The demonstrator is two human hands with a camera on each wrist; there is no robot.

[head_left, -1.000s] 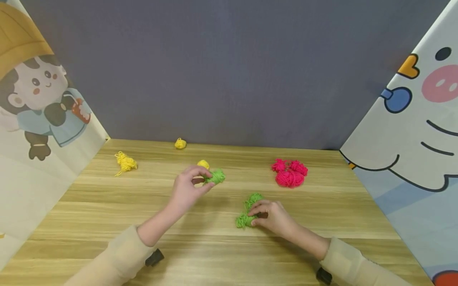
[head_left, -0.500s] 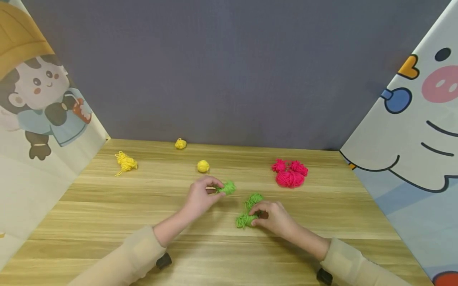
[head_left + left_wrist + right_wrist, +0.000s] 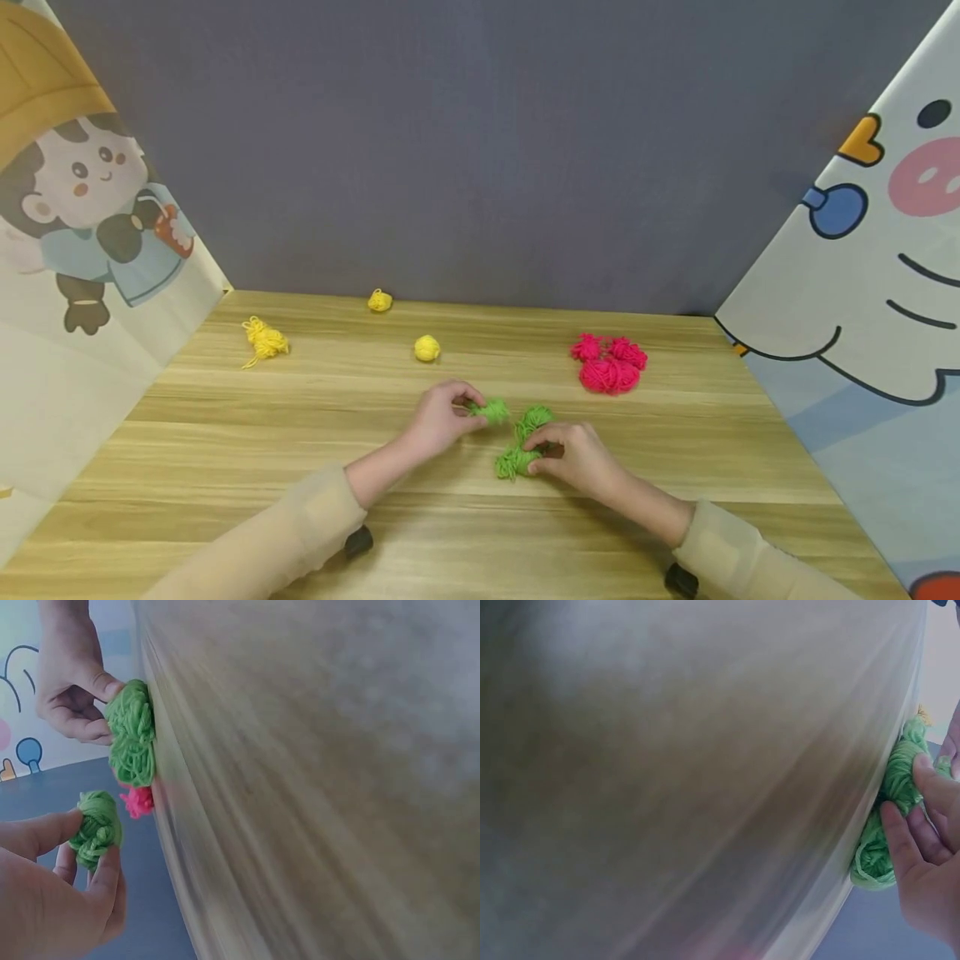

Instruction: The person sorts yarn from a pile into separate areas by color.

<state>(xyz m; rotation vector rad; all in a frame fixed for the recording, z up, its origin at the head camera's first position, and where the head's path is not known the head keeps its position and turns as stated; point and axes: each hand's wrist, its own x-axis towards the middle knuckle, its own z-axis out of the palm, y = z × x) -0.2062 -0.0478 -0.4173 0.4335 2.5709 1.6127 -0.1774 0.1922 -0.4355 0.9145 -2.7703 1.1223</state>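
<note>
Between thumb and fingers my left hand (image 3: 445, 419) pinches a small bundle of green yarn (image 3: 493, 411), raised a little off the table in the left wrist view. To its right, my right hand (image 3: 579, 457) grips a second green yarn bundle (image 3: 513, 462) that lies on the table. A third green yarn bundle (image 3: 536, 419) touches it from behind, beside the right fingertips. In the right wrist view the thumb and fingers curl around the green yarn (image 3: 901, 776). The left hand's bundle is just left of these two, apart from them.
A cluster of pink yarn bundles (image 3: 611, 374) lies at the back right. Yellow yarn pieces are spread out: a loose bundle (image 3: 266, 340) on the left, a ball (image 3: 427, 348) in the middle and another ball (image 3: 380, 301) by the grey back panel (image 3: 480, 167). Printed panels flank the wooden table (image 3: 225, 467).
My left hand has carried its green yarn bundle right and toward me, closer to the other two, uncovering the middle yellow ball. The right hand has stayed in place.
</note>
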